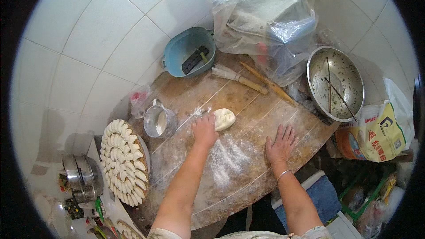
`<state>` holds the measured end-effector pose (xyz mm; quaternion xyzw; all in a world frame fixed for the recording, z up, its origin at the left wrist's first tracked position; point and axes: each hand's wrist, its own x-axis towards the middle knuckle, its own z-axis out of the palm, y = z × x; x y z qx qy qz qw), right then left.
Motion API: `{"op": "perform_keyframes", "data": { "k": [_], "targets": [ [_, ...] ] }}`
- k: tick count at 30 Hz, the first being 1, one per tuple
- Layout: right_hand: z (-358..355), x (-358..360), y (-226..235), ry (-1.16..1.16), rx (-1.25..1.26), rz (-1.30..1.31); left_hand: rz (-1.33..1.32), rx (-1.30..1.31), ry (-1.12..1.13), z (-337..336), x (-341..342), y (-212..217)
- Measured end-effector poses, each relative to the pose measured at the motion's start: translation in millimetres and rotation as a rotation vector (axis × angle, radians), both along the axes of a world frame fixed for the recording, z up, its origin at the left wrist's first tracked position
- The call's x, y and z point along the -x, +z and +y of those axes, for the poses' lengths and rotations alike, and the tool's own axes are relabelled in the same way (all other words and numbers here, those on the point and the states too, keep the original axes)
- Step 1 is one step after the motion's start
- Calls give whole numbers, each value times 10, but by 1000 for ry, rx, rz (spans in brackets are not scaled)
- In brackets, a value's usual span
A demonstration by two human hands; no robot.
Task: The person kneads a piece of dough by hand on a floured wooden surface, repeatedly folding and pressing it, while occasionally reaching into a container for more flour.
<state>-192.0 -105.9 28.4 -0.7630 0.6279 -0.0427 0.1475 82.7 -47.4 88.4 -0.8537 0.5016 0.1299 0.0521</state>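
Note:
A pale lump of dough [224, 118] lies on the floured round wooden board [248, 181]. My left hand [204, 129] presses against the dough's left side, fingers curled on it. Flat on the board to the right rests my right hand [280, 143], fingers spread, holding nothing; a thin bangle circles that wrist. Loose flour is scattered between the two hands.
A round tray of folded dumplings [122, 161] sits at the left, a metal cup [158, 122] beside it. At the back lie a rolling pin [268, 83], a small brush [239, 78], a blue bowl [188, 49], plastic-wrapped bags [270, 17]. A steel bowl with chopsticks [335, 82] and a flour sack [376, 135] stand right.

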Motion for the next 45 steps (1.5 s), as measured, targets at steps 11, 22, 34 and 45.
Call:
{"op": "perform_keyframes", "data": {
  "k": [11, 22, 34, 45],
  "targets": [
    [-75, 1, -1, 22, -65, -3, 155, 188, 150, 1098, 1029, 41],
    [-1, 21, 55, 30, -81, 41, 17, 180, 22, 123, 806, -365],
    [225, 499, 250, 84, -95, 19, 67, 325, -131, 504, 612, 174],
    [378, 573, -8, 146, 48, 20, -110, 553, -334, 1602, 995, -343]
  ]
}}
